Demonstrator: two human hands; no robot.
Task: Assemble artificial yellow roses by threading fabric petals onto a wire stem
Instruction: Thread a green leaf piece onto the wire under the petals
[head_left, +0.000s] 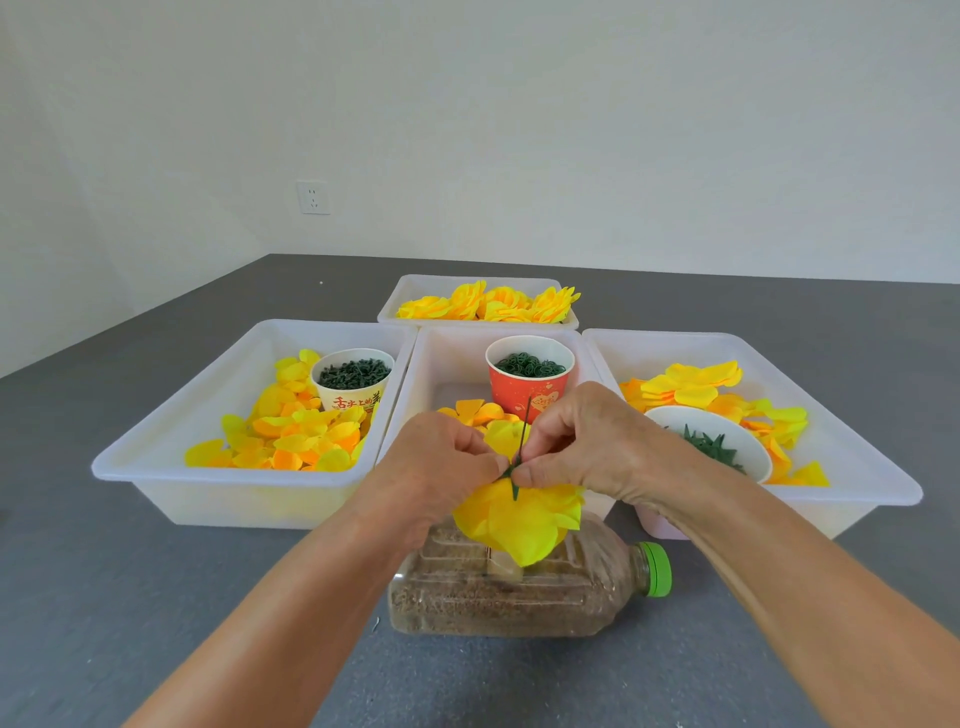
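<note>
Translucent white plastic bins (244, 483) look smooth with a faint sheen. Yellow petals (519, 519) look like matt, thin fabric. The bottle (519, 592) is clear ribbed plastic with a glossy green cap (655, 569); the tabletop (130, 597) is matt grey.

Both hands meet over a bottle (524, 592) lying on its side near the table's (130, 597) near edge: the left hand (441, 457) and right hand (576, 441) pinch a green stem (523, 431) rising from a yellow rose (519, 519). Behind stand three white trays (171, 457) of loose petals (291, 431) side by side, holding a white cup (353, 382), a red cup (530, 379) and a bowl (711, 441) of green parts. A fourth tray (410, 291) of finished roses (493, 304) sits farther back.
</note>
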